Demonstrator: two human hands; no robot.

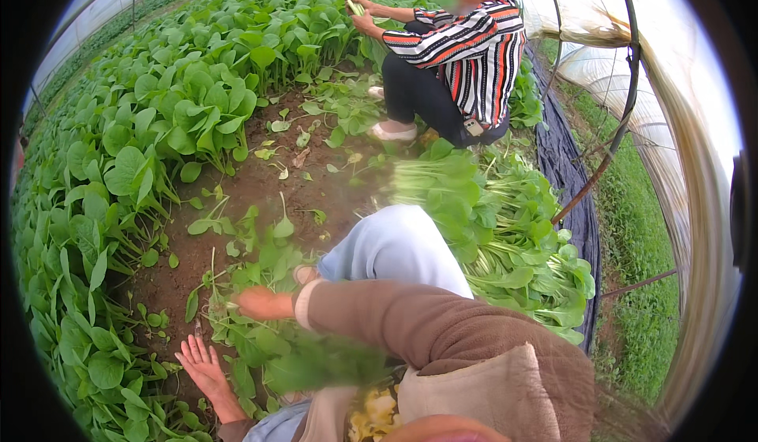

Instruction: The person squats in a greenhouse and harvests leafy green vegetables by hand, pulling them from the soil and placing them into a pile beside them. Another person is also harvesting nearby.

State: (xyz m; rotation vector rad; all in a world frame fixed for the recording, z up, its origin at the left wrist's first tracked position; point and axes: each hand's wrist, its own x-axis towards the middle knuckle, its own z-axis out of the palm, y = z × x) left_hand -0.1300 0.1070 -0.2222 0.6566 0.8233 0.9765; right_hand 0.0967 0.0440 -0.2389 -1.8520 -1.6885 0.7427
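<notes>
My left hand [203, 370] is at the lower left with its palm turned up and fingers spread, holding nothing. It hovers near brown soil [177, 288] beside the standing crop. My right hand [263, 303], blurred, reaches in from the right in a brown sleeve. Its fingers look closed around the stems of leafy greens [320, 362], whose leaves blur below the wrist; the grip itself is partly hidden. Loose leaves and thin stems [216, 279] lie around both hands. My knee in light blue trousers [394, 249] rises just beyond the right forearm.
Dense leafy greens [130, 122] grow along the left and far side. Harvested greens [509, 223] lie piled on my right, beside dark plastic sheeting [568, 193]. A co-worker in a striped shirt [468, 57] squats ahead, holding pale-stemmed greens [356, 5]. A curved tunnel pole [616, 128] stands at right.
</notes>
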